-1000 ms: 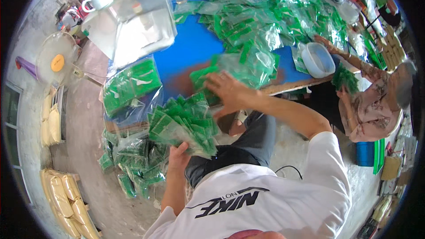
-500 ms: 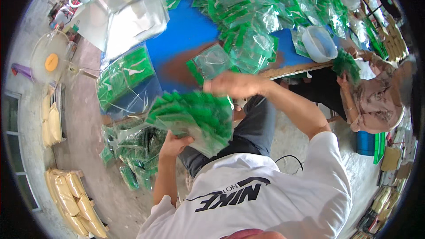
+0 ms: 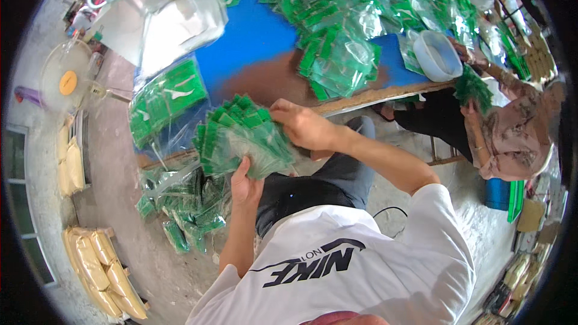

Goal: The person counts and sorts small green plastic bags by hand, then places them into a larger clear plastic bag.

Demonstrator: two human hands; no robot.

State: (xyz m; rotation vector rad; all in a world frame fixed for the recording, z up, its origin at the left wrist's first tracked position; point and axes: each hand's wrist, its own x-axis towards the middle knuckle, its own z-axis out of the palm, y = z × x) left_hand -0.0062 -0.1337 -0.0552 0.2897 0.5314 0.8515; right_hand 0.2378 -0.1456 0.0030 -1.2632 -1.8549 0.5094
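Note:
My left hand [image 3: 245, 185] is closed around the lower end of a fanned stack of flat, clear-and-green plastic packets [image 3: 241, 133], its thumb lying over them. The green ends spread upward and outward above the near table edge. At the fan's right side, my right hand [image 3: 306, 125] has its fingers pinched on the edge of a green packet; the fingertips are partly hidden. Beyond it on the table, a heap of similar packets [image 3: 340, 60] spreads toward the far right.
A bundle of green packets [image 3: 171, 102] lies at the table's left, near clear plastic sheets [image 3: 186, 21]. A white bowl [image 3: 436, 57] stands at the right edge, by a co-worker [image 3: 512, 126] holding green packets. Bagged packets [image 3: 183, 204] lie on the floor, left, near a fan [image 3: 68, 83].
The packet at the table's near edge has left that spot. My right hand has moved down and left to the fan's edge, and the fan has shifted left. The co-worker's arm now reaches behind the bowl.

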